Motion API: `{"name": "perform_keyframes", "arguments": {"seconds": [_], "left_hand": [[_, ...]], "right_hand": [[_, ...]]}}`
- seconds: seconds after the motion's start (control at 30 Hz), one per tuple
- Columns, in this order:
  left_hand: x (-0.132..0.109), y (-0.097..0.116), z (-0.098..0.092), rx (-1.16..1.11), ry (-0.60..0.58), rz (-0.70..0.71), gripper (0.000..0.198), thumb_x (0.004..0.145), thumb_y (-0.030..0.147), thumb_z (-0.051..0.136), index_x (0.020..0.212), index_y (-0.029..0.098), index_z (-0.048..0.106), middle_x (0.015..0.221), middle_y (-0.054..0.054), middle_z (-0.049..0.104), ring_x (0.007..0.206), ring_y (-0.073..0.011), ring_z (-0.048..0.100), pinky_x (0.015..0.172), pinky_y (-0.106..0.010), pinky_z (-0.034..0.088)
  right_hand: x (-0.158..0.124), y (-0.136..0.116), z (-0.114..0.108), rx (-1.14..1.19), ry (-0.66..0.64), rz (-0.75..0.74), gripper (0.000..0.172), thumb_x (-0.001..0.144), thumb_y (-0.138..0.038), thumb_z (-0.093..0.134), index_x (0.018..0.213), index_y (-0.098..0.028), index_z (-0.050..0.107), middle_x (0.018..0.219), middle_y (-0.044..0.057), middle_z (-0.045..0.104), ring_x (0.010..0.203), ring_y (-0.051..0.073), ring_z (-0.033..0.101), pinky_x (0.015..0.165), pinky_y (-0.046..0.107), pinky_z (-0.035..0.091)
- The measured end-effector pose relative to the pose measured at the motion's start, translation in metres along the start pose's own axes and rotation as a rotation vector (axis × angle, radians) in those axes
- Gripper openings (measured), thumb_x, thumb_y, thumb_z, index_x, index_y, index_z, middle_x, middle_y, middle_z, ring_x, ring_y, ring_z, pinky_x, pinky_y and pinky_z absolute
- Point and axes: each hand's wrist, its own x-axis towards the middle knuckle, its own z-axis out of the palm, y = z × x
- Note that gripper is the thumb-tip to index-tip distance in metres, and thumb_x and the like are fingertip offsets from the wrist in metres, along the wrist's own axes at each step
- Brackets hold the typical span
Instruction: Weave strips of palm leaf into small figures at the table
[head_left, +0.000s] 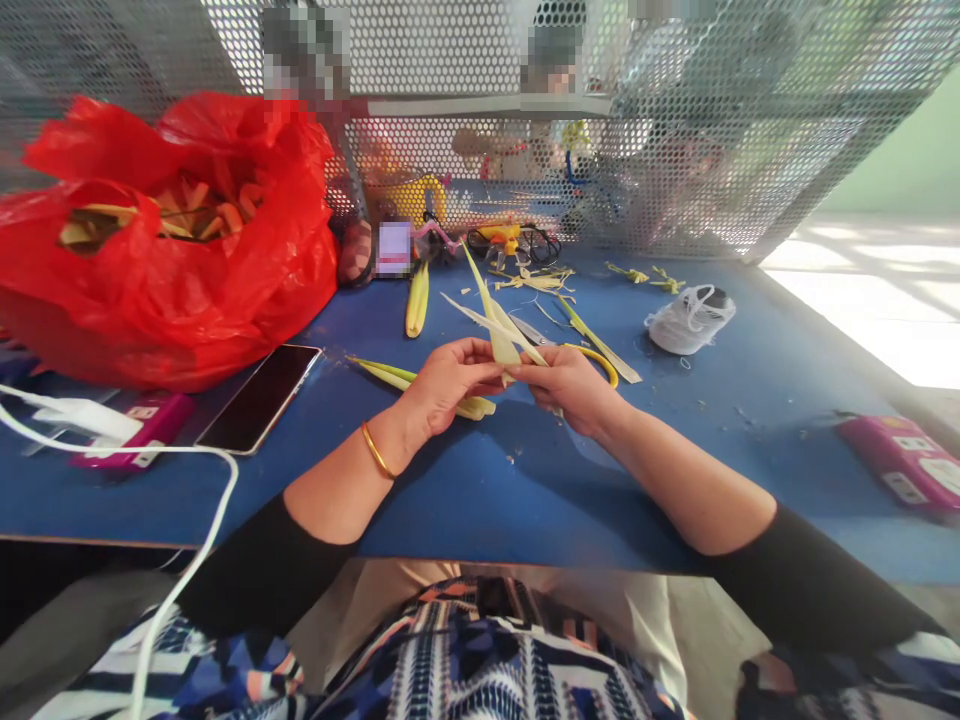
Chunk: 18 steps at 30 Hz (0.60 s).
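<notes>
Both hands meet above the middle of the blue table, pinching pale yellow-green leaf strips (504, 338) that look like dried husk or palm leaf. My left hand (452, 385) grips the base of the upright, pointed strip. Close against it, my right hand (574, 388) has its fingers closed on the crossing strips; a short end shows below them. Scissors with a yellow handle (611, 368) lie partly hidden behind the right hand. Under the left hand rests a folded leaf bundle (474, 407), and another leaf bundle (418, 302) lies farther back.
A large red plastic bag (277, 270) of leaf pieces fills the left, near a phone (262, 398) and a white cable (225, 490). A ball of white thread (690, 318) sits right, with a magenta pack (904, 460) beyond. A perforated metal screen (675, 150) closes the back.
</notes>
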Motion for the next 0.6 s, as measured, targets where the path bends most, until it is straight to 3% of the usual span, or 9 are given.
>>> {"name": "perform_keyframes", "arguments": {"seconds": [0.23,0.4,0.6], "left_hand": [[0.0022,-0.0034,-0.0019,0.008,-0.015,0.066,0.031,0.052,0.01,0.079,0.078,0.013,0.064,0.072,0.0,0.067,0.067,-0.0104,0.062,0.071,-0.027,0.054],[0.0023,-0.0043,-0.0007,0.054,0.012,0.101,0.031,0.049,0.011,0.079,0.076,0.013,0.064,0.071,-0.001,0.067,0.066,-0.0111,0.062,0.069,-0.027,0.054],[0.0017,-0.0046,0.0006,0.053,-0.027,0.087,0.025,0.049,0.012,0.077,0.071,0.014,0.065,0.07,-0.001,0.067,0.066,-0.0108,0.061,0.065,-0.023,0.052]], "right_hand": [[0.0021,0.0029,-0.0009,-0.07,0.026,-0.022,0.031,0.061,-0.039,0.078,0.061,-0.017,0.056,0.04,-0.01,0.036,0.035,0.003,0.026,0.036,0.022,0.017],[0.0005,0.0022,0.0024,-0.177,0.063,-0.025,0.027,0.069,-0.04,0.071,0.061,-0.018,0.057,0.039,-0.009,0.036,0.035,0.004,0.028,0.037,0.023,0.016],[-0.0014,0.0031,0.0047,-0.055,-0.056,0.025,0.029,0.066,-0.041,0.072,0.062,-0.018,0.056,0.041,-0.01,0.033,0.037,0.004,0.025,0.037,0.023,0.019]]}}
